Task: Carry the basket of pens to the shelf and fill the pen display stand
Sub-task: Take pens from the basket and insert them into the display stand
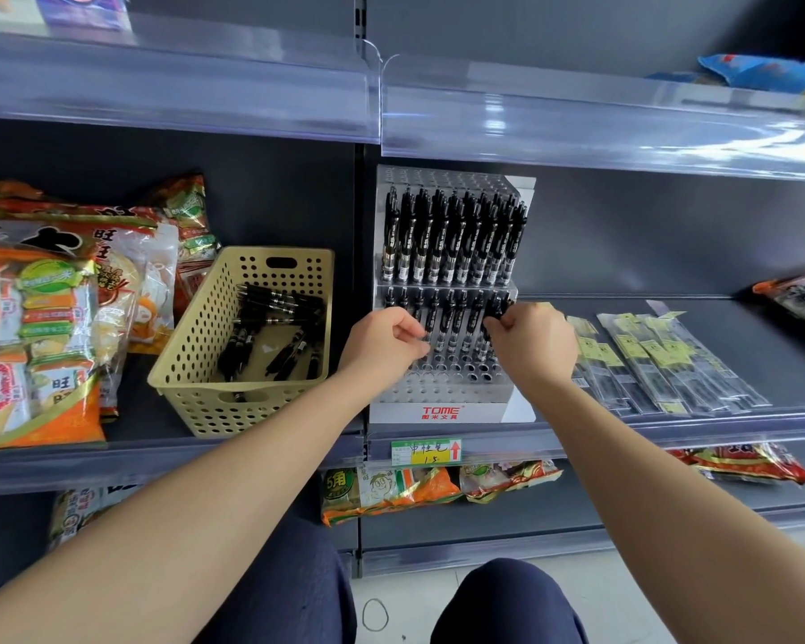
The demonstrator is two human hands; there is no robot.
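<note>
On my feed both hands are up at the pen display stand (442, 411), which sits on the middle shelf just right of centre frame. My right hand (528, 337) is curled around a bunch of pens (496, 311), holding them over the right end of the stand's lower tier. My left hand (384, 339) is at the left end of that tier with its fingers curled in. The fingertips lie against a standing pen, but I cannot tell whether they actually pinch it. The upper tier pens (451, 239) stand packed in a row, and the lower tier pens (447, 318) fill only its back rows, with open holes showing in front. The basket (196, 346) rests on the same shelf just left of the stand, tilted, with loose pens (275, 318) lying in it. Snack bags (43, 318) crowd the left of the frame, and flat packets (661, 360) lie to the right.
</note>
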